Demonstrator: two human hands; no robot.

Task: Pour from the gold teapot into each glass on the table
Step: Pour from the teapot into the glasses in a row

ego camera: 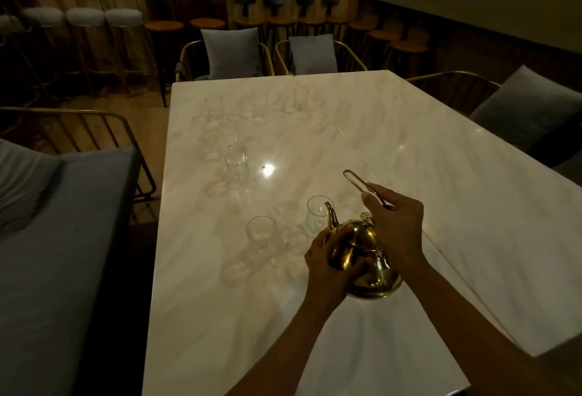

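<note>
The gold teapot (362, 257) is tilted forward over the white marble table (409, 150), its spout at the rim of a clear glass (316, 213). My right hand (395, 225) grips the teapot's long wire handle. My left hand (333, 266) holds the pot's body from the left side. A second clear glass (261, 233) stands to the left of the first. More clear glasses stand farther back: one mid-table (236, 159), one behind it (229, 137), one far left (214, 106), one far centre (300, 99). I cannot see liquid in any glass.
A grey cushioned bench (63, 238) runs along the table's left side. Gold-framed chairs with grey cushions (231, 54) stand at the far end and at the right (516, 106). Bar stools line the back wall. A seam (346, 140) crosses the tabletop diagonally.
</note>
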